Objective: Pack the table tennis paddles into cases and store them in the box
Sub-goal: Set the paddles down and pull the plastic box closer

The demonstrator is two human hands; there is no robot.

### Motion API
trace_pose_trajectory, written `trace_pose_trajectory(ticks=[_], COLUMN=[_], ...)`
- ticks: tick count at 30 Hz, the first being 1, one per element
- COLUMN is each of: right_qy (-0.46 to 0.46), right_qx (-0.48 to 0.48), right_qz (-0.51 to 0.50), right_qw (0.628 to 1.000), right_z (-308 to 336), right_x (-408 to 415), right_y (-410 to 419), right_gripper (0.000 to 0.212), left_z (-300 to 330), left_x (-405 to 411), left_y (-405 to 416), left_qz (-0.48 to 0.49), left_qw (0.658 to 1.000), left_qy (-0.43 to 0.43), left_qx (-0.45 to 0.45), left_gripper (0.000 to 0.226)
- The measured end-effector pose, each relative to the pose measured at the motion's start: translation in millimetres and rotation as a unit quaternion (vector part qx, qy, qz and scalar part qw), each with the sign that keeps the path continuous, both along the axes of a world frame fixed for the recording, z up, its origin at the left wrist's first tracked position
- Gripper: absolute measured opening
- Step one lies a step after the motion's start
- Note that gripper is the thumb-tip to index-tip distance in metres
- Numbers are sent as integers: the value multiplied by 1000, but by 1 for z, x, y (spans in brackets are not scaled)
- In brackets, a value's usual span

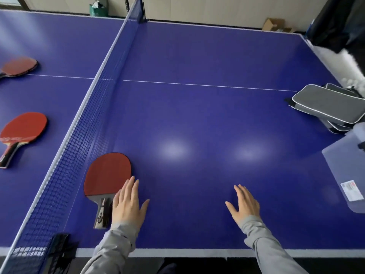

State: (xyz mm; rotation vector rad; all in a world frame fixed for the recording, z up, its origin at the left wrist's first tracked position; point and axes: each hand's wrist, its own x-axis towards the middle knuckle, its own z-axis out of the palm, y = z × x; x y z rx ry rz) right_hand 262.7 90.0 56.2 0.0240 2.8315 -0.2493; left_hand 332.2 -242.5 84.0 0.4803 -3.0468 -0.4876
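Open left hand [128, 202] lies just right of nearest paddle [107, 176], handle pointing toward person; right hand [244, 204] open, farther off

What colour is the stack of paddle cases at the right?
Grey with white edge piping; the paddle cases show in the head view.

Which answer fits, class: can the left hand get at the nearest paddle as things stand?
Probably yes. The left hand lies open right beside the nearest paddle, its little-finger side next to the handle, on the same side of the net. Nothing lies between them.
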Motion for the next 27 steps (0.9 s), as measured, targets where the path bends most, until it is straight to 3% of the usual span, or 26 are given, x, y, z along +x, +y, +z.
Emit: trace_pose_trajectory(ticks=[8, 18, 27], right_qy=[16, 92, 171], right_qx=[0, -31, -21], right_qz=[-36, -112, -142], right_qw=[999, 989, 975], right_z=[30, 83, 140], right_x=[17, 47, 88], right_y=[49, 194, 387], right_gripper=[66, 64, 61], left_z=[22, 77, 132], left_x=[-70, -111, -118], left_y=[108, 309, 515], left_qz=[-250, -388, -396], left_qw=[957, 910, 912], left_qy=[-136, -87, -27], left_qx=[-62, -115, -101], left_gripper=[68, 69, 68])
